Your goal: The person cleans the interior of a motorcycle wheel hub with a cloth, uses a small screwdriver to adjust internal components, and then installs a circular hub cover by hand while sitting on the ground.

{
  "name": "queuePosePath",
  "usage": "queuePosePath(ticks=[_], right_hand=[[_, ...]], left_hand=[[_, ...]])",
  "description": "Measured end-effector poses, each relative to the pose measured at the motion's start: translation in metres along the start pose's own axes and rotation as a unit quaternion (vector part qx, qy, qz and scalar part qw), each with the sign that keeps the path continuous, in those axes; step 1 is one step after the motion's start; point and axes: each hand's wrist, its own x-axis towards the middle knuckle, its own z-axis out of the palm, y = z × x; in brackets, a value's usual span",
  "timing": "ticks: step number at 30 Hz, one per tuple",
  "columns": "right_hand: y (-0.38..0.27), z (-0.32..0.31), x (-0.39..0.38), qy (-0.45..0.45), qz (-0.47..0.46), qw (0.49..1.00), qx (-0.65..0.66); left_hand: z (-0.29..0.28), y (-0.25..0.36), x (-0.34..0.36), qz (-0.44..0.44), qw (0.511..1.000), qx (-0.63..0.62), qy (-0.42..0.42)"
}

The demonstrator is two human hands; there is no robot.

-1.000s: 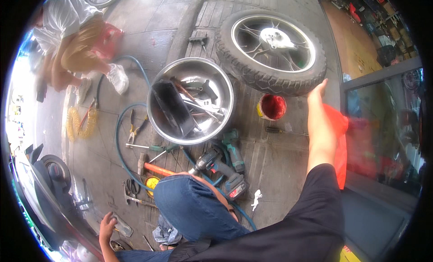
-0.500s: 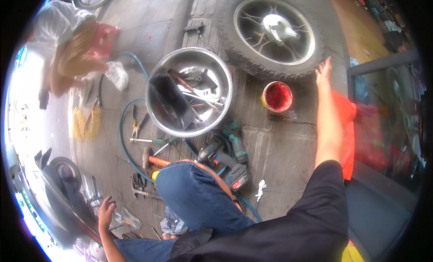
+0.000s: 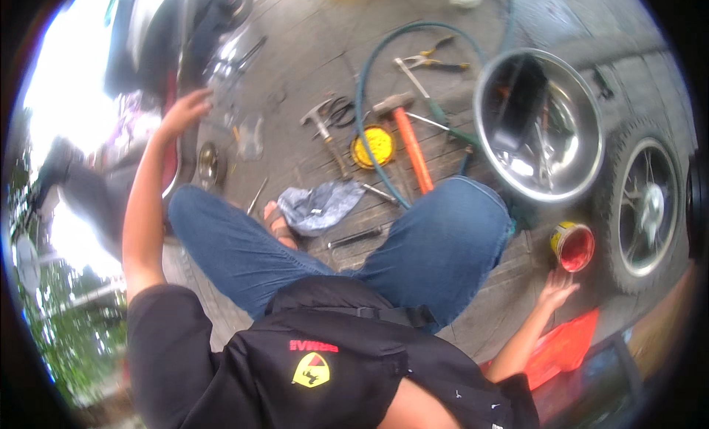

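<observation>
My right hand [image 3: 557,288] is at the right with its fingers stretched out and nothing in them. Its fingertips lie just below the rim of a can [image 3: 561,235] of red paste or grease; I cannot tell whether they touch it. Beyond the can a spoked wheel with a knobbly tyre [image 3: 619,240] lies on the ground. Out to the left, my left hand [image 3: 186,113] hangs in the air, fingers extended and holding nothing. It is nearest to a dark parked motorbike [image 3: 171,56], with a clear plastic piece [image 3: 250,137] on the ground beyond it.
A steel basin [image 3: 484,144] holds a black tray-like part and several tools. Around it lie a mallet [image 3: 413,152], a claw hammer [image 3: 325,130], pliers [image 3: 436,62], a yellow lid [image 3: 373,147], a grey rag [image 3: 321,207] and a blue hose [image 3: 362,89]. Orange plastic [image 3: 565,348] lies near my right forearm.
The view has swung left, so basin, can and wheel now appear farther right. My right hand has moved from beside the tyre to the can. My left arm is raised and stretched outward.
</observation>
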Motion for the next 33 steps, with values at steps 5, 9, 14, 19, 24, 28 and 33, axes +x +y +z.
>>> queuePosePath(ticks=[5, 9, 14, 19, 24, 28, 33], right_hand=[[0.058, 0.042, -0.113, -0.151, 0.005, 0.953, -0.262], [0.073, 0.186, -0.181, -0.338, -0.252, 0.798, -0.431], [0.054, 0.387, -0.222, -0.546, -0.272, 0.634, -0.475], [0.043, 0.527, -0.354, -0.731, -0.307, 0.452, -0.407], [0.093, 0.542, -0.473, -0.807, -0.318, 0.257, -0.426], [0.181, 0.502, -0.468, -0.779, -0.36, 0.004, -0.513], [0.262, 0.404, -0.462, -0.707, -0.356, -0.234, -0.564]], left_hand=[[0.032, -0.075, -0.097, -0.185, 0.946, -0.262, 0.053], [0.115, -0.119, -0.165, -0.263, 0.926, -0.268, -0.04], [0.164, -0.056, -0.211, -0.208, 0.915, -0.27, -0.218], [0.202, -0.081, -0.237, -0.224, 0.87, -0.384, -0.214], [0.222, -0.094, -0.221, -0.203, 0.854, -0.45, -0.165], [0.26, -0.12, -0.197, -0.21, 0.822, -0.528, -0.045], [0.379, -0.137, -0.194, 0.018, 0.936, -0.34, 0.09]])
